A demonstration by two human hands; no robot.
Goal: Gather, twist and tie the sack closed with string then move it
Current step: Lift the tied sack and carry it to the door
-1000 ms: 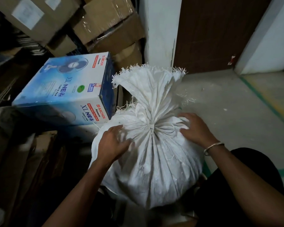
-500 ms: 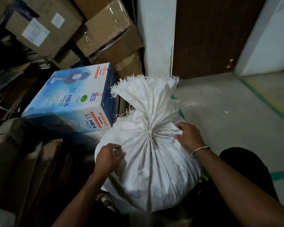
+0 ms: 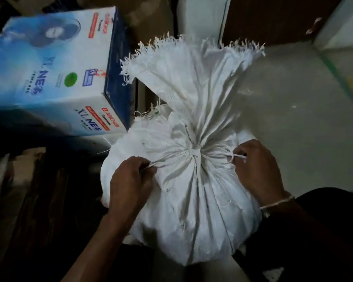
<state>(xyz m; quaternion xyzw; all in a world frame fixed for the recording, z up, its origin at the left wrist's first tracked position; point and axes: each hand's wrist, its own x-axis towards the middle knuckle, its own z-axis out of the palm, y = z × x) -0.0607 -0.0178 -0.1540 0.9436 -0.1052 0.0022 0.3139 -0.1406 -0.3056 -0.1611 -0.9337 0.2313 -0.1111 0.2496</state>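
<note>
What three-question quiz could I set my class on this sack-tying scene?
1. True or false: string already circles the gathered neck of the sack.
2. What stands beside the sack, on the person's left? A) a fan box B) a bucket C) a chair
3. Which wrist wears the bracelet?
Key: 1 true; 2 A; 3 the right wrist.
</note>
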